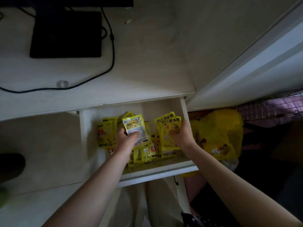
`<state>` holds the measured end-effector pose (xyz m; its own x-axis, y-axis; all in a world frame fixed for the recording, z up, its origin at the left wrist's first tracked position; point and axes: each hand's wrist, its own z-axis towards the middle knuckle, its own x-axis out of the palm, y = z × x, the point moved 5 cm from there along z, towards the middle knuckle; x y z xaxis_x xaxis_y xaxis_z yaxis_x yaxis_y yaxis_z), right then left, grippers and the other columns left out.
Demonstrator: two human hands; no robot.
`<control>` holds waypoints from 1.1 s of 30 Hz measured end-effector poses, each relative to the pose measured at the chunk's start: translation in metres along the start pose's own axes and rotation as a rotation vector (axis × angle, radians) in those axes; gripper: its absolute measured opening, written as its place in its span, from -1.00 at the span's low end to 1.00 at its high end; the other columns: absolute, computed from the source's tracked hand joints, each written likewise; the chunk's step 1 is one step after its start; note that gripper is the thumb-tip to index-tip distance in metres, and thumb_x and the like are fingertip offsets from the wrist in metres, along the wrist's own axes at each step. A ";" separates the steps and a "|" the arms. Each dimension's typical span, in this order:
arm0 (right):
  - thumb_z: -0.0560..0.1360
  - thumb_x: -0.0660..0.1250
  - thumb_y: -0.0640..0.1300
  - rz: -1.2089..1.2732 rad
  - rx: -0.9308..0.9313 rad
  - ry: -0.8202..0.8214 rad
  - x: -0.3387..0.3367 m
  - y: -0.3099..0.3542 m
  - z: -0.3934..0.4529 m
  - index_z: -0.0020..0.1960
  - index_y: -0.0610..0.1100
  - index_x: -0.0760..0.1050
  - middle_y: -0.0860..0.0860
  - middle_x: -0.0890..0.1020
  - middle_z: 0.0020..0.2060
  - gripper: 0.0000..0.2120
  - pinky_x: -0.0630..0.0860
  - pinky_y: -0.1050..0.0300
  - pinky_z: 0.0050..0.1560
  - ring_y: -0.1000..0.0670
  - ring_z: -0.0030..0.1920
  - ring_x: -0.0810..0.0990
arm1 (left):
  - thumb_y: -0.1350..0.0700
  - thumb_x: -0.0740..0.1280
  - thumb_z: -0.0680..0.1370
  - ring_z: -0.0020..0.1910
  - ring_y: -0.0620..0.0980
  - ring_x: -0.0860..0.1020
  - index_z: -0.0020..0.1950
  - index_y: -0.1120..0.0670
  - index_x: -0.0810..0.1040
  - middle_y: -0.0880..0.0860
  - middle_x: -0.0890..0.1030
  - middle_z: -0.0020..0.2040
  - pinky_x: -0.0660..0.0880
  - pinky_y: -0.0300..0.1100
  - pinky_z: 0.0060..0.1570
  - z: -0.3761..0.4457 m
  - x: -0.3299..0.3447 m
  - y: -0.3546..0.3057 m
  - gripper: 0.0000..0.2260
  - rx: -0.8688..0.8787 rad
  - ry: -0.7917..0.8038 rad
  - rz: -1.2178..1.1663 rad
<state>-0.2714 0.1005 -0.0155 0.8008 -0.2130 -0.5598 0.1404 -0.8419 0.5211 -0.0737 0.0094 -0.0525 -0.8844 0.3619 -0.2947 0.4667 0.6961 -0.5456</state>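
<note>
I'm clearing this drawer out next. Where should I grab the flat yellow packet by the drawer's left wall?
Probably pinch the flat packet at its far edge, coming from above. Bare drawer floor lies beyond it, while the wall crowds its left and the left hand blocks its right.

A pulled-out white drawer (155, 173) under the counter (147, 71) carries a loose heap of yellow packets (106, 133), some flat and some on edge. On the counter lie a black monitor base (65, 35), a black cable (112, 46) and a small clear ring (62, 83).
</note>
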 end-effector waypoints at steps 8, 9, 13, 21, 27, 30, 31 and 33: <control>0.51 0.32 -0.13 0.027 0.087 0.005 0.031 0.001 0.070 0.26 -0.18 0.38 -0.06 0.56 0.03 -0.65 0.40 0.17 -0.20 -0.05 -0.05 0.53 | 0.06 0.48 0.43 0.13 0.17 0.55 0.29 0.20 0.44 0.19 0.57 0.18 0.49 -0.03 0.08 0.057 0.038 -0.003 -0.50 -0.029 -0.044 -0.003; 0.52 0.32 -0.13 0.033 0.092 0.009 0.034 0.001 0.076 0.26 -0.19 0.36 -0.05 0.52 0.00 -0.65 0.40 0.15 -0.17 -0.05 -0.07 0.50 | 0.06 0.48 0.42 0.12 0.18 0.56 0.27 0.20 0.46 0.19 0.58 0.16 0.49 -0.03 0.08 0.064 0.043 -0.004 -0.51 -0.032 -0.045 -0.007; 0.50 0.34 -0.12 0.035 0.114 0.035 0.042 -0.005 0.095 0.22 -0.21 0.43 -0.10 0.58 0.00 -0.66 0.51 0.07 -0.07 -0.13 0.03 0.59 | 0.05 0.46 0.46 0.25 0.19 0.50 0.38 0.20 0.38 0.18 0.50 0.32 0.46 -0.01 0.17 0.079 0.055 -0.007 -0.44 0.037 -0.014 0.112; 0.48 0.34 -0.17 -0.023 0.122 0.066 0.045 -0.017 0.106 0.07 -0.24 0.58 -0.20 0.67 -0.07 -0.79 0.49 0.11 -0.17 -0.14 -0.13 0.61 | 0.17 0.39 0.52 0.07 0.03 0.53 0.36 0.23 0.39 0.13 0.53 0.18 0.37 -0.24 -0.06 0.078 0.053 -0.007 -0.56 0.169 -0.058 0.312; 0.50 0.37 -0.17 -0.122 0.120 0.098 0.043 -0.019 0.099 0.16 -0.28 0.52 -0.20 0.64 0.06 -0.72 0.50 0.11 -0.02 -0.20 0.10 0.60 | 0.18 0.43 0.47 -0.11 0.04 0.59 0.10 0.18 0.60 0.14 0.67 0.01 0.41 -0.24 -0.18 0.077 0.039 -0.007 -0.78 0.233 -0.081 0.397; 0.54 0.26 -0.26 -0.195 0.143 0.094 0.037 -0.019 0.091 0.22 -0.30 0.43 -0.24 0.57 0.15 -0.74 0.38 0.15 -0.05 -0.23 0.18 0.54 | 0.19 0.44 0.48 0.06 0.06 0.59 0.24 0.19 0.56 0.14 0.63 0.16 0.41 -0.26 -0.07 0.070 0.029 -0.009 -0.66 0.258 -0.086 0.400; 0.55 0.25 -0.26 -0.211 0.147 0.097 0.036 -0.019 0.087 0.24 -0.30 0.41 -0.24 0.55 0.17 -0.72 0.38 0.14 -0.04 -0.24 0.19 0.53 | 0.17 0.45 0.48 0.14 0.08 0.57 0.29 0.19 0.52 0.13 0.60 0.21 0.41 -0.23 0.00 0.068 0.025 -0.010 -0.61 0.261 -0.092 0.399; 0.56 0.21 -0.24 -0.234 0.121 0.108 0.034 -0.017 0.079 0.25 -0.28 0.38 -0.25 0.55 0.16 -0.72 0.40 0.11 -0.05 -0.24 0.12 0.55 | 0.12 0.47 0.46 0.21 0.08 0.54 0.33 0.17 0.48 0.11 0.57 0.25 0.43 -0.17 0.13 0.063 0.016 -0.012 -0.54 0.275 -0.102 0.410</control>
<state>-0.2926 0.0683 -0.0940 0.8134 0.0427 -0.5801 0.2634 -0.9162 0.3019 -0.0930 -0.0319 -0.1002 -0.6288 0.4994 -0.5960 0.7727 0.3155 -0.5508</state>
